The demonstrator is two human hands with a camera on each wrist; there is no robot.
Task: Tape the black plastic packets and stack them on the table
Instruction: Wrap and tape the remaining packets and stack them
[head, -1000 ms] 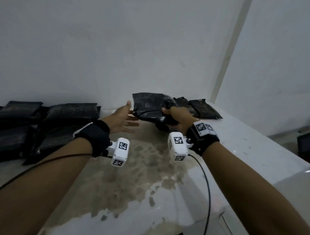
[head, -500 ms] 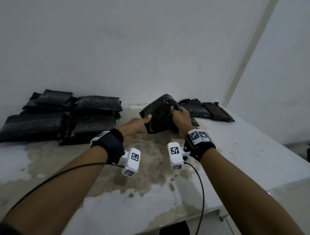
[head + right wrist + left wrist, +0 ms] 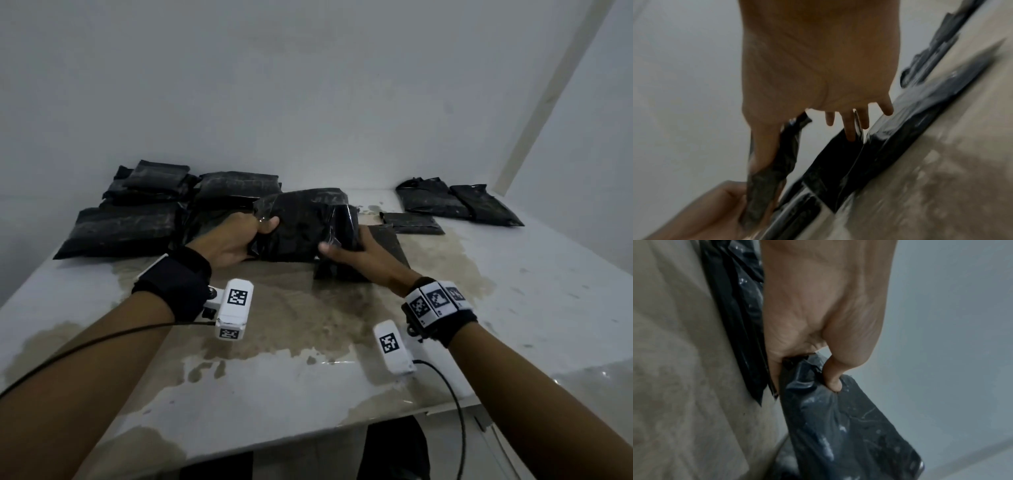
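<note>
A black plastic packet (image 3: 301, 222) hangs just above the table's middle. My left hand (image 3: 236, 240) grips its left end, thumb on top and fingers underneath; the left wrist view shows that hand (image 3: 824, 321) pinching crumpled plastic of the packet (image 3: 849, 426). My right hand (image 3: 359, 251) is at the packet's right end with its thumb against the near face. In the right wrist view its fingers (image 3: 849, 128) are straight and spread, their tips on a flat packet (image 3: 890, 138) lying on the table, while the thumb lies along the held packet (image 3: 768, 170).
A stack of black packets (image 3: 137, 219) fills the table's back left, against the wall. Three more packets (image 3: 445, 202) lie at the back right. The white table (image 3: 513, 291) is stained brown in the middle. Its front edge is near my forearms.
My left hand, open and reaching before, now grips the packet's left end. The packet has swung from upright to lying crosswise. My right hand has left its top corner and its fingers have straightened.
</note>
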